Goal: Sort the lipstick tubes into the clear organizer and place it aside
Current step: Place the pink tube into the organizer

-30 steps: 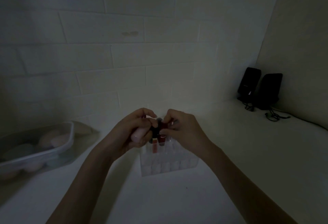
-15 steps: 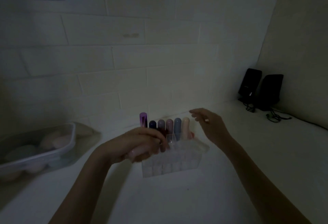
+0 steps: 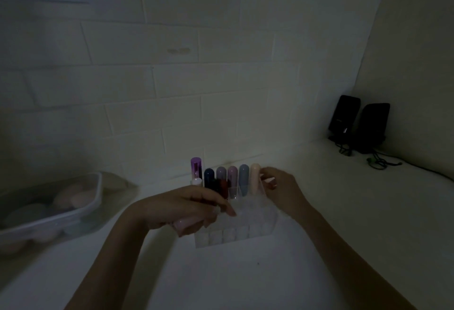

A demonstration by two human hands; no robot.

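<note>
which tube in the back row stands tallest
The shiny purple tube at the row's left end. Its flat metallic top rises above the rounded caps of the other tubes beside it.

Dim light: the left hand [image 3: 189,207] grips a pale pink tube [image 3: 183,223] over the clear gridded plastic organizer [image 3: 235,232], while the right hand [image 3: 282,191] touches its right rim beside a cream rounded tube [image 3: 255,178] standing upright in the back row.
</note>
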